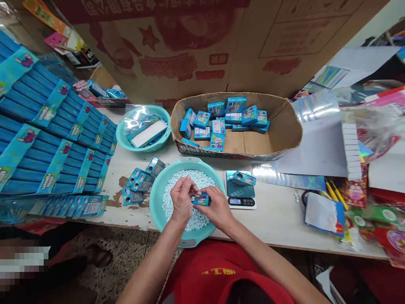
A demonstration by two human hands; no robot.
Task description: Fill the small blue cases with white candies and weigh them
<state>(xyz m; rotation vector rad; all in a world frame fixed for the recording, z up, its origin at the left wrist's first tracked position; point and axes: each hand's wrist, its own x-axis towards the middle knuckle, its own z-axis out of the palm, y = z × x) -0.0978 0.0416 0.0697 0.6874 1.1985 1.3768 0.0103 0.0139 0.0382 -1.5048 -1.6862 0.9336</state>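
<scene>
Both my hands meet over a teal bowl (158, 190) full of small white candies (185, 179). My right hand (215, 207) is closed round a small blue candy box (201, 199), held sideways. My left hand (181, 198) is curled at the box's open end, its fingers pinched on white candies. Another small blue box (242, 179) lies on a digital scale (241, 198) just right of the bowl.
A cardboard tray (284, 131) of filled blue boxes stands behind the bowl. A second teal bowl (122, 133) sits back left. Several loose boxes (141, 181) lie left of the bowl. Flat blue cartons (47, 139) are stacked at left. Packets and pens (332, 192) clutter the right.
</scene>
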